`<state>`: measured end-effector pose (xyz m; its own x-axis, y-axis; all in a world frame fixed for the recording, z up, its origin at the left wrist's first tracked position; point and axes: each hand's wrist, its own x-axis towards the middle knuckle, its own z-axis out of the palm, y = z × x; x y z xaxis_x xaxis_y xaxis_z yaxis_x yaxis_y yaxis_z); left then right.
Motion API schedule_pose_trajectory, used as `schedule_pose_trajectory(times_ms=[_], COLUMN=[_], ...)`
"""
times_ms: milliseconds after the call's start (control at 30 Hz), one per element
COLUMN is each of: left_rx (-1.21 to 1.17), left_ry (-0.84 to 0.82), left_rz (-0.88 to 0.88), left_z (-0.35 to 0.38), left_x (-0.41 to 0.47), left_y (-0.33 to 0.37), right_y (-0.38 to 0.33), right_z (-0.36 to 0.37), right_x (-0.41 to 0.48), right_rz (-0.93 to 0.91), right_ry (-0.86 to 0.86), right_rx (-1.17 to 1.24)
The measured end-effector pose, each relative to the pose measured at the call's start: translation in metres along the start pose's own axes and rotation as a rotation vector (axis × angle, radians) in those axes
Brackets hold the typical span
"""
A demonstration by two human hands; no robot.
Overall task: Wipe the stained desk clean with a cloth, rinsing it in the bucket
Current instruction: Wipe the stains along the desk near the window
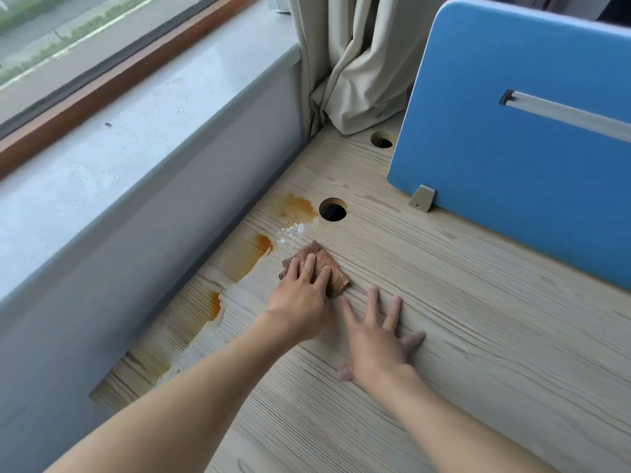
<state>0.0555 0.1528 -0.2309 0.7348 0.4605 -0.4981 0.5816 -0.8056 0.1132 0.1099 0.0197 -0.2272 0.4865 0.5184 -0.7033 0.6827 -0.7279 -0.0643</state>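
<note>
A small brown terry cloth (334,272) lies on the pale wood-grain desk (461,319), pressed flat under the straight, lightly parted fingers of the left hand (300,298). The orange-brown stains (263,244) lie left of and beyond those fingers, strung along the desk's window-side edge beside the grey sill wall (153,233); the left hand is nearer them. The right hand (379,339) rests just beside, fingers spread on bare wood. A round cable hole (333,209) and a blue divider panel (529,148) lie beyond. No bucket shows.

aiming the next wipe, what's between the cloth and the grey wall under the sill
In the head view, an orange stain streaks the desk between the cloth and the wall.
</note>
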Motion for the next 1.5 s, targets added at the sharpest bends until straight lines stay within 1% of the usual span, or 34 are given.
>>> schedule_pose_trajectory(times_ms=[133, 300, 433, 467, 533, 600, 733, 833, 967, 1100, 1267, 1333, 1400, 1500], left_rx=[-0.036, -0.021, -0.022, -0.033, -0.054, -0.066, -0.043, -0.079, -0.134, -0.077, -0.137, -0.129, -0.123, -0.066], left_ry=[0.013, 0.003, 0.015, 0.01, -0.002, -0.004, 0.01, 0.036, 0.031, 0.035, 0.041, 0.039, 0.036, 0.03], left_rz=[-0.044, -0.008, -0.034, -0.043, -0.048, -0.044, -0.003, -0.03, -0.057, -0.007, -0.063, -0.066, -0.061, -0.037], left_z=[-0.007, 0.016, 0.009, 0.005, 0.002, 0.008, 0.024, 0.016, 0.016, 0.035, 0.028, 0.025, 0.027, 0.043], left_x=[0.014, -0.019, -0.011, -0.007, -0.006, -0.018, -0.037, -0.026, -0.031, -0.061, -0.049, -0.049, -0.061, -0.085], left_y=[-0.003, 0.001, -0.013, -0.014, -0.01, -0.007, -0.014, -0.023, -0.015, -0.016, -0.031, -0.029, -0.024, -0.019], right_y=[0.0, 0.0, -0.008, -0.012, -0.018, -0.021, -0.024, -0.025, -0.025, -0.025, -0.029, -0.033, -0.038, -0.041], right_z=[0.001, 0.0, 0.015, 0.021, 0.031, 0.036, 0.033, 0.033, 0.034, 0.031, 0.039, 0.046, 0.052, 0.053], right_x=[0.002, 0.002, -0.012, -0.016, -0.022, -0.024, -0.024, -0.024, -0.023, -0.024, -0.036, -0.041, -0.044, -0.045], right_rz=[0.015, 0.011, -0.051, -0.052, -0.038, -0.041, -0.024, -0.022, -0.007, -0.01, -0.056, -0.06, -0.056, -0.056], right_ry=[0.006, 0.001, 0.121, 0.108, 0.028, 0.0, 0.011, 0.024, 0.012, 0.007, 0.086, 0.039, -0.005, 0.012], right_rx=[-0.015, 0.006, -0.038, -0.017, 0.002, -0.051, -0.046, -0.062, -0.061, -0.045, -0.12, -0.085, -0.1, -0.144])
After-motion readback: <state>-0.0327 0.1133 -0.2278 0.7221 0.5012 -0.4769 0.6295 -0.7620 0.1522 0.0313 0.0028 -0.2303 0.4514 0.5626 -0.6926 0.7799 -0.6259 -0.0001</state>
